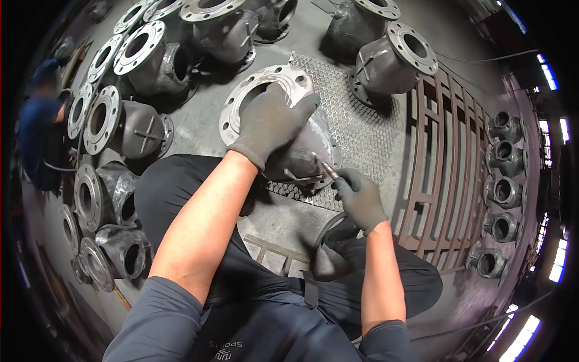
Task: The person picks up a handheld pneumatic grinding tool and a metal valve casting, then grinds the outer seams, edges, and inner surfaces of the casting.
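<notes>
A grey flanged valve body casting stands tilted in front of me, its pale ring flange with bolt holes facing up. My left hand, in a grey glove, grips the flange at its inner edge, with the thumb spread to the right. The fingertips are partly hidden at the bore. In my gloved right hand is a slim metal pencil-shaped tool. Its tip meets or nearly touches the lower right side of the casting, near a raised rib. The exact kind of tool is too small to tell.
The casting rests on an expanded metal mesh sheet. Similar castings crowd the left and far side, with another at far right. A rusty steel grate lies right, beyond it a row of smaller castings. A person works at far left.
</notes>
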`<action>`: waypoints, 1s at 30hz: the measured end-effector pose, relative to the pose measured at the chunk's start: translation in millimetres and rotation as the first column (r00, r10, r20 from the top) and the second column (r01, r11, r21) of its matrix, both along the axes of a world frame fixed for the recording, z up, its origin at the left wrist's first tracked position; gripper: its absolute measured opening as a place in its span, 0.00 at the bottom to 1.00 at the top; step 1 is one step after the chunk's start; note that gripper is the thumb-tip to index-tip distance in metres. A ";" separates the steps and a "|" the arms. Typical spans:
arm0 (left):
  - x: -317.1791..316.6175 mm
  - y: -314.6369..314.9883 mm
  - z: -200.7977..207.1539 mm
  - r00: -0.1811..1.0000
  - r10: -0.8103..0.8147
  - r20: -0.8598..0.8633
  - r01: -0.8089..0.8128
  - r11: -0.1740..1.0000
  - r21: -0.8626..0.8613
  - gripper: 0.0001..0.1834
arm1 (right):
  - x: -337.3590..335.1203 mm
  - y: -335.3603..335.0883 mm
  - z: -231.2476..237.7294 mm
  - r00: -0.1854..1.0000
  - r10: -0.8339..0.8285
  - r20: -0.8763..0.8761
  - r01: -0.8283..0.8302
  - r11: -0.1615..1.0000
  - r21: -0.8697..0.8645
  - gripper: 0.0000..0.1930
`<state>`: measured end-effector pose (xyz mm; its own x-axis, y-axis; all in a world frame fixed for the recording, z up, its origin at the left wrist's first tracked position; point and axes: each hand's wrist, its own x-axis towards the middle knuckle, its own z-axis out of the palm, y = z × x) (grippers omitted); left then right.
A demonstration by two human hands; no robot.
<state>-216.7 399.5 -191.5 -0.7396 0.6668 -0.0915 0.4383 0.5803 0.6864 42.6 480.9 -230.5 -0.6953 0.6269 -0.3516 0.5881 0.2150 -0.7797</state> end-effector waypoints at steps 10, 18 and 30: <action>1.1 2.0 -8.6 0.988 -0.091 -0.122 0.094 0.995 0.016 0.41 | -6.4 -47.4 -17.6 0.969 -0.140 -0.204 0.165 0.980 0.112 0.12; -2.4 5.1 -14.4 0.977 -0.147 -0.153 0.133 0.986 -0.097 0.34 | -8.8 -64.5 -35.9 0.941 -0.256 -0.221 0.269 0.962 0.035 0.12; 3.4 -37.4 21.2 0.881 -0.473 0.020 0.473 0.881 -0.020 0.63 | 43.1 -45.7 -60.1 0.867 -0.470 -0.164 0.442 0.879 -0.180 0.15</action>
<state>-213.3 362.1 -170.4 -0.3352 0.9345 -0.1199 0.6552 0.3227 0.6831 85.7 435.2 -290.5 -0.4065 0.8481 -0.3397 0.4266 -0.1526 -0.8915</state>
